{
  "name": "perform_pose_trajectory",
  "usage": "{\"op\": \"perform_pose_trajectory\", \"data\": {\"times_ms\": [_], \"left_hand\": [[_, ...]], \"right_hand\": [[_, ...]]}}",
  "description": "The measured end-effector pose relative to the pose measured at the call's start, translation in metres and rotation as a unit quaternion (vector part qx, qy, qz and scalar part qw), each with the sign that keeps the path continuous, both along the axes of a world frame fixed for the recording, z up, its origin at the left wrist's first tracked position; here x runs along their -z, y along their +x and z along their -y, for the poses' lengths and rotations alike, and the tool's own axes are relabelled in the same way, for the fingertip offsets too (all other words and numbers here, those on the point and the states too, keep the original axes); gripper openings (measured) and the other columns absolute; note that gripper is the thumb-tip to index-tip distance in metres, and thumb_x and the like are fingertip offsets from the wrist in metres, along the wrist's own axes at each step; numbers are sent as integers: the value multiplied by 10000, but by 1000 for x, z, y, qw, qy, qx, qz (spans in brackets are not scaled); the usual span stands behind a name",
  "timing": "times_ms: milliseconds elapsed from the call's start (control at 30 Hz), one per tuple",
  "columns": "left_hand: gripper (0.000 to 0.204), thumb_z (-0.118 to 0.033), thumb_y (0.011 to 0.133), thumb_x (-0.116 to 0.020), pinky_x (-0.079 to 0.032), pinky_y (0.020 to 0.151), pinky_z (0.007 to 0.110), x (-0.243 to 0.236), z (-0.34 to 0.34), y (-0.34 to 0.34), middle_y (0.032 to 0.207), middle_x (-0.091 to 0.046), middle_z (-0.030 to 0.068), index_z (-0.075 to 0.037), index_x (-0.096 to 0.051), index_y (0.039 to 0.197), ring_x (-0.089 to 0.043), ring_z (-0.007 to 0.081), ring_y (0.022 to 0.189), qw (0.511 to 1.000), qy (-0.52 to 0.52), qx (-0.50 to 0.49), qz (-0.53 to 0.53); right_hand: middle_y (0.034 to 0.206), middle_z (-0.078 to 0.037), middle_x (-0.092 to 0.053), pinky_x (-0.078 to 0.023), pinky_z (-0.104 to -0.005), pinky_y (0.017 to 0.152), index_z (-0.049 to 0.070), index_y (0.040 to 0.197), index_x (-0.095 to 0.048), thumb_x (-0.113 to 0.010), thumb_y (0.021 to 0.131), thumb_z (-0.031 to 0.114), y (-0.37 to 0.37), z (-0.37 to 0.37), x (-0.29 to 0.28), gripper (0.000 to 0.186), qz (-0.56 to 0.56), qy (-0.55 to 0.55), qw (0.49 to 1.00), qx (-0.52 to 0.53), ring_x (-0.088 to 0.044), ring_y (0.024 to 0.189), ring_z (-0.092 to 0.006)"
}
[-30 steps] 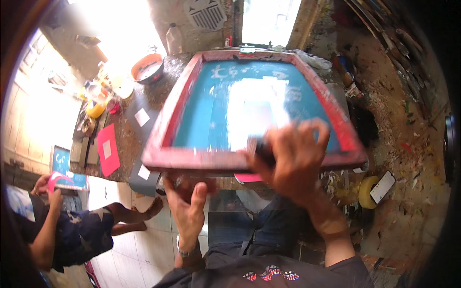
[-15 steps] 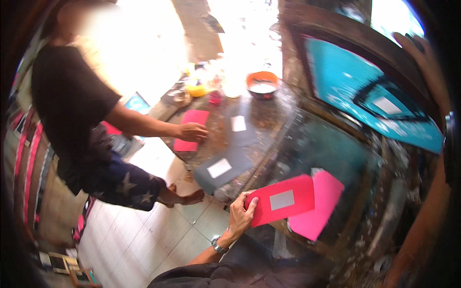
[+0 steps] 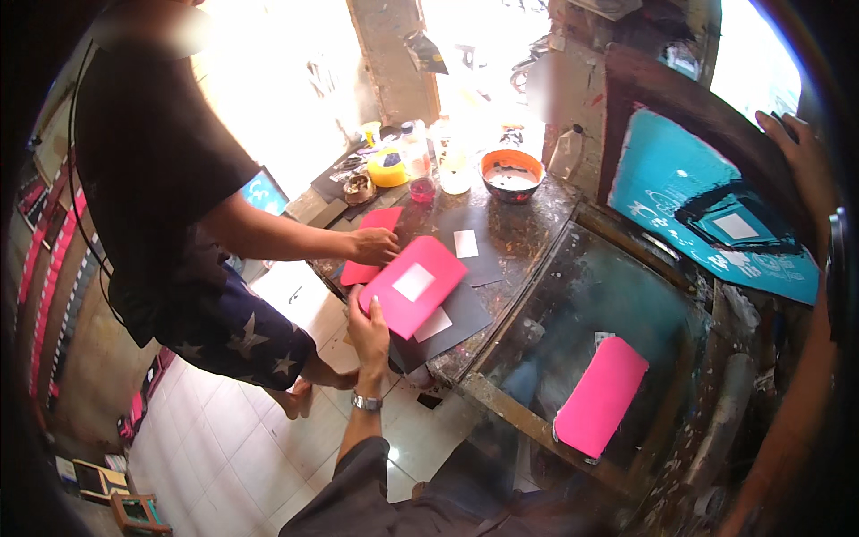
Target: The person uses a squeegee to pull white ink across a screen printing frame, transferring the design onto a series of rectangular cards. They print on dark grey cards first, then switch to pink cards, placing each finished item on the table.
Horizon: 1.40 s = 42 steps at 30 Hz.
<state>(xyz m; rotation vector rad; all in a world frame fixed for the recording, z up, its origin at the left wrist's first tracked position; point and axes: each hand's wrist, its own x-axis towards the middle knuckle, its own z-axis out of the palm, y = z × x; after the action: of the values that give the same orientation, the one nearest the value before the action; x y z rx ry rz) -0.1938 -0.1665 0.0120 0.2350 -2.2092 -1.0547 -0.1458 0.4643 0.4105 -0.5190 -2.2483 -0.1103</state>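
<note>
My left hand (image 3: 367, 331) pinches the near end of a pink sheet (image 3: 440, 268) with rounded corners and a white rectangle on it. The sheet is held over the dark wooden tabletop, partly covering a dark grey sheet (image 3: 472, 315). At the upper right my right hand (image 3: 803, 161) grips the edge of a raised, tilted screen-printing frame (image 3: 662, 166) with turquoise mesh and a pale rectangular patch. Below that frame, a plain pink sheet (image 3: 601, 398) lies on a smeared glass surface (image 3: 573, 304).
A co-worker's hand (image 3: 376, 246) rests on or just above a red sheet (image 3: 383, 219). Another grey sheet (image 3: 483, 268) lies nearby. An orange-rimmed bowl (image 3: 512, 183), a yellow container (image 3: 387, 170) and bottles (image 3: 414, 148) stand at the back.
My left hand has carried the pink sheet leftward and away from me, off the glass to above the wooden tabletop. My right hand still holds the raised frame.
</note>
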Motion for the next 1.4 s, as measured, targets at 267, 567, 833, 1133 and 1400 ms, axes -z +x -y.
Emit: {"op": "perform_pose_trajectory", "data": {"times_ms": [267,567,833,1133,1400], "left_hand": [[618,-198,1059,-628,-556,1022,420,-120,-152,106,1375,-582,222,-30,-306,1559,-656,309,1236,830,273,486,31],[417,-129,1059,-627,-633,794,352,6,-160,200,1200,-653,184,37,-430,1386,-723,228,994,764,345,407,362],[455,-125,1033,-675,-609,738,342,20,-161,207,1078,-689,155,55,-422,1365,-727,213,819,821,284,407,282],[380,-166,1031,-687,-613,742,359,8,-150,192,1016,-726,182,81,-503,1254,-759,248,808,809,240,385,373],[363,-196,1028,-698,-611,754,364,1,-155,187,988,-744,180,77,-549,1216,-765,249,808,785,248,424,379]], "right_hand": [[885,-150,-663,-479,-483,814,40,970,-704,-709,948,379,120,184,91,340,12,-5,990,-139,-642,875,-376],[915,-168,-735,-543,-508,785,71,1003,-649,-748,864,181,220,216,283,203,324,-265,880,-225,-721,899,-388],[887,-104,-736,-426,-575,969,130,1044,-681,-705,873,178,149,156,333,179,318,-137,914,-209,-732,903,-310],[811,-110,-681,-466,-543,986,114,1038,-684,-692,867,148,188,216,347,174,325,-156,892,-274,-720,813,-310],[868,-121,-722,-424,-575,962,97,999,-623,-683,890,112,92,132,334,125,268,-139,937,-177,-707,853,-360]]}}
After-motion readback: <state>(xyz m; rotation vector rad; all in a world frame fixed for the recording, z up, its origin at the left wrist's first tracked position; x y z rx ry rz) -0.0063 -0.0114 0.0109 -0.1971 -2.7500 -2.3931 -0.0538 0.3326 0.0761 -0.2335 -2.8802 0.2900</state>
